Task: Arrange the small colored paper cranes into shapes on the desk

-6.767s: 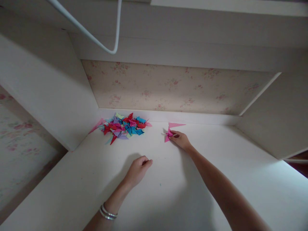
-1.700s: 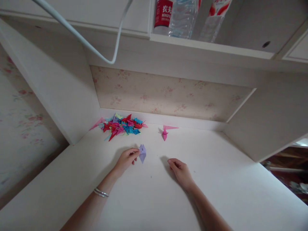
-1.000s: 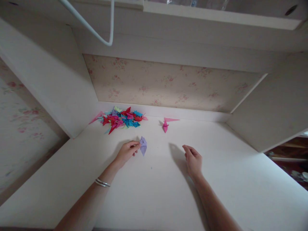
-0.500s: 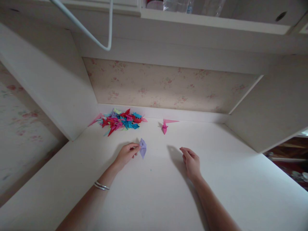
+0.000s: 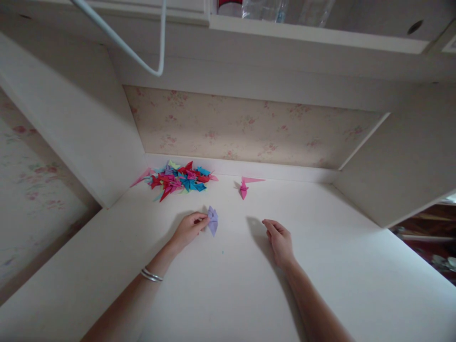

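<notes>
A light purple folded-paper piece [image 5: 213,222], shaped like an origami crane with its wings out, is pinched between the thumb and fingers of my left hand [image 5: 190,228]. It is held just above the white tabletop [image 5: 221,294]. To the right, my right hand [image 5: 280,241] is raised over the table with its fingers curled and the fingertips together; nothing shows in them. Beyond both hands sits a pink origami crane [image 5: 243,191]. A pile of colourful origami cranes [image 5: 181,179] in red, blue, pink and yellow-green lies at the back left.
A flat pink paper strip [image 5: 253,180] lies by the back edge. White side panels [image 5: 74,109] and a shelf [image 5: 285,35] enclose the desk. A pale bent metal bar [image 5: 142,61] hangs at the upper left. Clear plastic packs [image 5: 263,10] sit on the shelf.
My right hand has shifted slightly left, toward the purple paper. My left hand has moved very slightly right with the purple piece, which has turned a little.
</notes>
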{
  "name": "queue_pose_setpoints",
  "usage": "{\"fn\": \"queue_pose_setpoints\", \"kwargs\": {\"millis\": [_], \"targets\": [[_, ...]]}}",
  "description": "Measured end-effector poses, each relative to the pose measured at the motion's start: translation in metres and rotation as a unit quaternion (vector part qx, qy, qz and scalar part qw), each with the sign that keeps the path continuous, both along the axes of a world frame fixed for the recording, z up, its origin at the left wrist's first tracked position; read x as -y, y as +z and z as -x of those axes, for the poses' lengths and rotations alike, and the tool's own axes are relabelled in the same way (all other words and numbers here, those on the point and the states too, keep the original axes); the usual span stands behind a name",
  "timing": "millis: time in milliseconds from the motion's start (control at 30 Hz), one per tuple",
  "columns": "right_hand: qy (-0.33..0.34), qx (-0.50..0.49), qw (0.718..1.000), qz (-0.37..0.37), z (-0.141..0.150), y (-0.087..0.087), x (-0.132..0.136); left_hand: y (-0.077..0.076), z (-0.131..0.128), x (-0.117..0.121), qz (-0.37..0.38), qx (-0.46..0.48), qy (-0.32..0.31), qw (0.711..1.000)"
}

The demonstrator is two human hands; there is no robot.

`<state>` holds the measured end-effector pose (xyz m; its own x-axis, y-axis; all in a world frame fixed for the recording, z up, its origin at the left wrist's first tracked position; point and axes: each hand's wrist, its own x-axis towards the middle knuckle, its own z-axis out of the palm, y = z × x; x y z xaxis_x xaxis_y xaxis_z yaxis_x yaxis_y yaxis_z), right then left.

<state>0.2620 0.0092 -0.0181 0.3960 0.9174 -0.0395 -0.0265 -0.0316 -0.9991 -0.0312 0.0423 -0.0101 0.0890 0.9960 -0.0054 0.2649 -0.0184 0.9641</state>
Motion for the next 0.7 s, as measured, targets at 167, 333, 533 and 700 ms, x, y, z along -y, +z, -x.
{"fn": "queue_pose_setpoints", "kwargs": {"millis": [167,333,533,700], "targets": [[0.008,0.017,1.0,0.0,0.0,-0.001,-0.001,0.01,-0.032,-0.014,-0.146,-0.093,-0.044,0.984],[0.015,0.04,0.999,0.007,-0.001,-0.004,-0.001,0.017,-0.086,-0.049,-0.233,-0.176,-0.136,0.947],[0.022,0.053,0.998,-0.001,-0.004,-0.006,-0.003,0.008,-0.121,-0.092,-0.24,-0.218,-0.13,0.937],[0.037,0.054,0.998,0.0,-0.005,-0.007,-0.007,-0.003,-0.129,-0.108,-0.233,-0.222,-0.12,0.939]]}}
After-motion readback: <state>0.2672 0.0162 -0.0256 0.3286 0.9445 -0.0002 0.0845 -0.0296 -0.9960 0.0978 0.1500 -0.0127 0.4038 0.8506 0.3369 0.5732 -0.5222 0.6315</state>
